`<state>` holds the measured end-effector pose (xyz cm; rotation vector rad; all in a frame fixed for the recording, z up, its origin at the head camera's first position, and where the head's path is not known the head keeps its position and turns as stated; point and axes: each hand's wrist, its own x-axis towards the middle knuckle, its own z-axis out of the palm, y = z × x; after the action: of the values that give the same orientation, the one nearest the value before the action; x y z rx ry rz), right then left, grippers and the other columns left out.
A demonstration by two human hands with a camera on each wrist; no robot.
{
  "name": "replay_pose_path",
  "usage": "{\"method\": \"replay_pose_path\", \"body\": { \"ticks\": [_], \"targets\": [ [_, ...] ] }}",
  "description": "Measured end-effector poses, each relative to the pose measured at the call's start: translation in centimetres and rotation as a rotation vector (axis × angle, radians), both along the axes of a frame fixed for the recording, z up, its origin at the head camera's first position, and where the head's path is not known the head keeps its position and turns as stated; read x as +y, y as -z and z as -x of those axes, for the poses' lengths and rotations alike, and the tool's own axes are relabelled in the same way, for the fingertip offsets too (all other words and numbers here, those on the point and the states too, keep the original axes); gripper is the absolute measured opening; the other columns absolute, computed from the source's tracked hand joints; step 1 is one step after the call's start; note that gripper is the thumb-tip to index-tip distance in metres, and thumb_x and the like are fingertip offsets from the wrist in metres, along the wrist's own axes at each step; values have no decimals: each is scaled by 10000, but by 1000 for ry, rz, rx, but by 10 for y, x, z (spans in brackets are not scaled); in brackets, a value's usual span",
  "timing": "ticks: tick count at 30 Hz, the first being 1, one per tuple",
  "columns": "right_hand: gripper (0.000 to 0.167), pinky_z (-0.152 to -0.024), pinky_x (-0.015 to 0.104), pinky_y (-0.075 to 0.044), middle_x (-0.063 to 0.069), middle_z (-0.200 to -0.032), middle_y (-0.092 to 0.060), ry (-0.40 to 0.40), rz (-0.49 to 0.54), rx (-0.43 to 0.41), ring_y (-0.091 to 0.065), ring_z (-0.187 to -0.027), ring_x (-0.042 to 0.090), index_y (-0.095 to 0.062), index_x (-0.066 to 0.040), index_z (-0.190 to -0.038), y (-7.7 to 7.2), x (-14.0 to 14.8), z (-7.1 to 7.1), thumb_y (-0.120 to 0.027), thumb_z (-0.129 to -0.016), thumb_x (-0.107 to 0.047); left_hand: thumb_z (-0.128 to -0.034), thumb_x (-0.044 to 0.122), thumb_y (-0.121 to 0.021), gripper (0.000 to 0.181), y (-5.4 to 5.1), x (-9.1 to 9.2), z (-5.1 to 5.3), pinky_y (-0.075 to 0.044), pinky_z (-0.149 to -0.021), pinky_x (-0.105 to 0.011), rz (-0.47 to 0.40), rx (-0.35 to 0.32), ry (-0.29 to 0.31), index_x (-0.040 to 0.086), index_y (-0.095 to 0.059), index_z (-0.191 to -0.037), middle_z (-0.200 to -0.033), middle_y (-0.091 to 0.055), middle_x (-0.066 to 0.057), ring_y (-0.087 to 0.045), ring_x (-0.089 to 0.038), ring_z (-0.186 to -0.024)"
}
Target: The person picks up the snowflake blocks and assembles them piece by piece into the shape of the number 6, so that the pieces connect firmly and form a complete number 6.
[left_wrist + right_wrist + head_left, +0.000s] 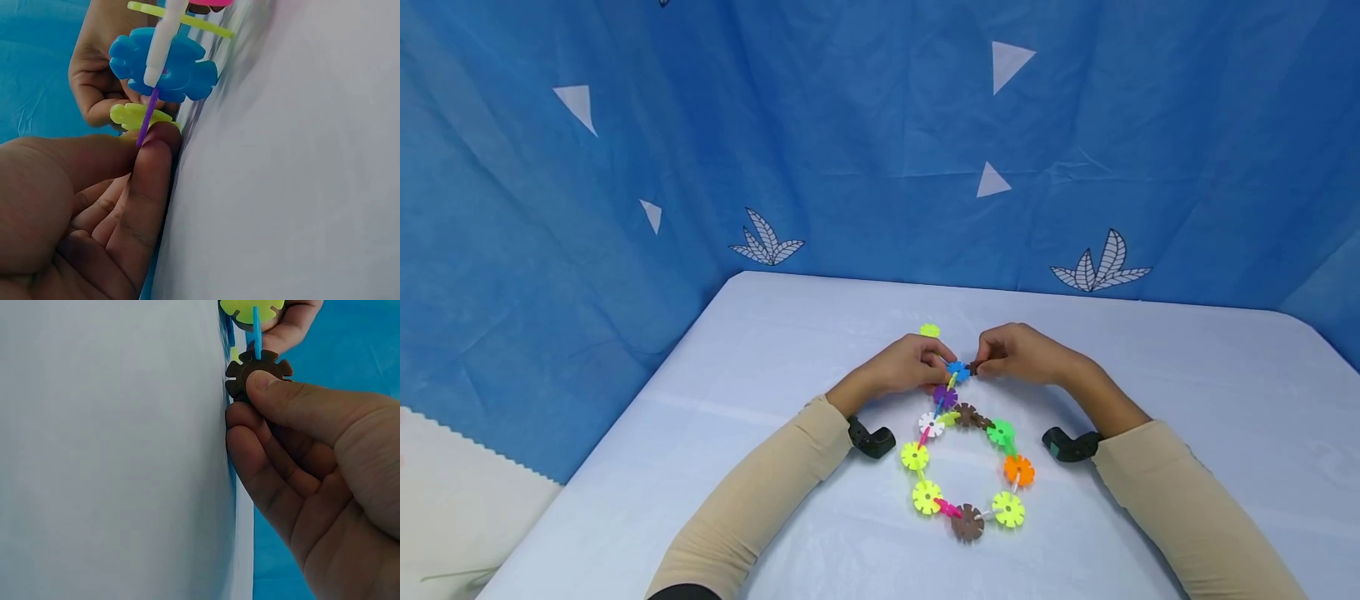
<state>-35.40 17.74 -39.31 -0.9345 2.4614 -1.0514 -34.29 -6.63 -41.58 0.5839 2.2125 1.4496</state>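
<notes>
A chain of notched plastic flower discs lies in a closed loop, with a short branch at its far end. My left hand (913, 364) pinches a purple disc (148, 119), seen edge-on in the left wrist view, between thumb and finger. Right of it, my right hand (1026, 354) grips a brown disc (256, 372) between thumb and fingers. In the right wrist view, a blue disc (257, 334) seen edge-on meets the brown one's notched rim. A yellow-green disc (253, 309) is joined beyond that.
Nearer the body, the loop includes a white disc (931, 425), an orange disc (1018, 471) and a large brown disc (967, 523). One yellow-green disc (929, 330) shows behind the left hand. The white table (737, 350) meets a blue cloth backdrop (880, 150).
</notes>
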Motion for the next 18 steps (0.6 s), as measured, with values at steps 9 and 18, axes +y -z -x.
{"method": "replay_pose_path", "body": {
  "ticks": [9,18],
  "targets": [
    [114,-648,268,-474,27,-802,-681,-14,-7,60,-552,-730,206,-689,-74,-826,1,-7,-1,-756,-899,-16,-964,-37,-649,205,2,0,-1,-563,-705,-285,-22,-16,-5,-33,-652,-1170,-873,-705,-86,-648,-161,-725],
    [145,-652,281,-456,17,-790,-652,-28,4,90,-531,-727,199,-667,-88,-829,2,-10,-2,-735,-909,12,-969,-60,-616,237,-1,-2,0,-569,-732,-296,-23,-61,19,-58,-619,-1206,-891,-690,-103,-650,-160,-739]
  ]
}}
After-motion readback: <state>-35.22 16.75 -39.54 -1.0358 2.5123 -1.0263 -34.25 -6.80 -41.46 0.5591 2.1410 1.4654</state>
